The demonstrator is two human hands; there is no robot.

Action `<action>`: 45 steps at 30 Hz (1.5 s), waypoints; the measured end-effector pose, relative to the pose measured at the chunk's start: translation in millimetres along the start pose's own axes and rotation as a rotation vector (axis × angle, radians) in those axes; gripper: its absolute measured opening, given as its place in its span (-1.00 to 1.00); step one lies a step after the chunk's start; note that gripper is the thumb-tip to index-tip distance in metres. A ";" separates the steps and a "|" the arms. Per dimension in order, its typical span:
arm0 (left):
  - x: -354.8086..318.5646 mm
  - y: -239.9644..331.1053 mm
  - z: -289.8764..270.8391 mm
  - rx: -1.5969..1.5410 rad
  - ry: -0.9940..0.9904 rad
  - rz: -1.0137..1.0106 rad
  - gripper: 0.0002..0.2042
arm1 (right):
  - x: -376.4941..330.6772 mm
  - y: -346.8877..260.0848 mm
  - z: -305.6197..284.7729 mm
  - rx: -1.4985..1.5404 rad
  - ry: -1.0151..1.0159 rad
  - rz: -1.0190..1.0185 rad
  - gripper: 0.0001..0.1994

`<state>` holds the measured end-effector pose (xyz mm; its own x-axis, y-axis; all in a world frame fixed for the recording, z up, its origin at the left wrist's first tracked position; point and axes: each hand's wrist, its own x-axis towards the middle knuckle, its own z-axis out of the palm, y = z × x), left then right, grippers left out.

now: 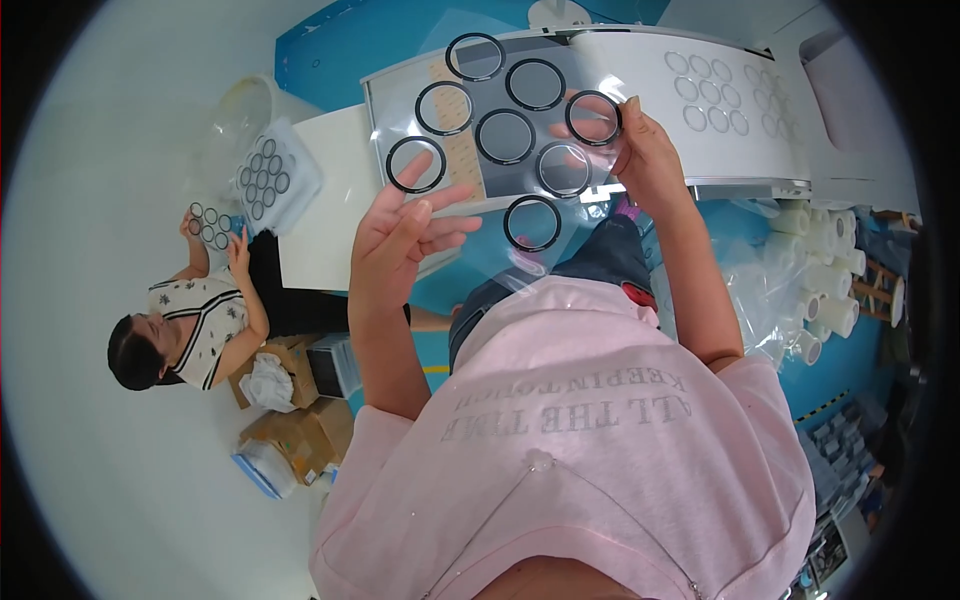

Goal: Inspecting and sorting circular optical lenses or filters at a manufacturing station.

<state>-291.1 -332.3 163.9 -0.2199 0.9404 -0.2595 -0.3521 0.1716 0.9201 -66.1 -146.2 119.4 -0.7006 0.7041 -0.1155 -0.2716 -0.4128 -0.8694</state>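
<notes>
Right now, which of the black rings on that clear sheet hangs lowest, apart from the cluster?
The lone black ring at the sheet's bottom edge, between the left hand and right hand; the others cluster above it.

The one camera sits on my head and looks steeply down over my pink shirt (600, 440), close to my raised forearms. Its fisheye bends the white bench (330, 200) ahead and takes in a seated person (190, 330) at my left.
</notes>
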 end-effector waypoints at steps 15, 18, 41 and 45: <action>4.8 -11.9 -0.9 -0.058 -0.009 -0.099 -0.50 | -2.7 -1.6 -9.3 -0.008 0.007 -0.019 -0.39; 4.6 -14.0 -1.1 -0.060 0.004 -0.116 -0.51 | -2.5 -0.6 -12.3 -0.004 -0.024 -0.031 -0.39; -5.3 -2.1 12.6 -0.022 0.008 -0.155 -0.63 | -1.1 10.6 -24.2 0.040 0.021 -0.027 -0.38; -6.3 -5.2 10.5 -0.059 -0.003 -0.133 -0.61 | 1.0 10.4 -24.5 0.051 -0.034 -0.024 -0.39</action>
<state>-278.3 -336.0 163.9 -0.1650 0.9115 -0.3768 -0.4308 0.2771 0.8589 -53.4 -135.6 98.5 -0.7153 0.6944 -0.0776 -0.3213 -0.4256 -0.8460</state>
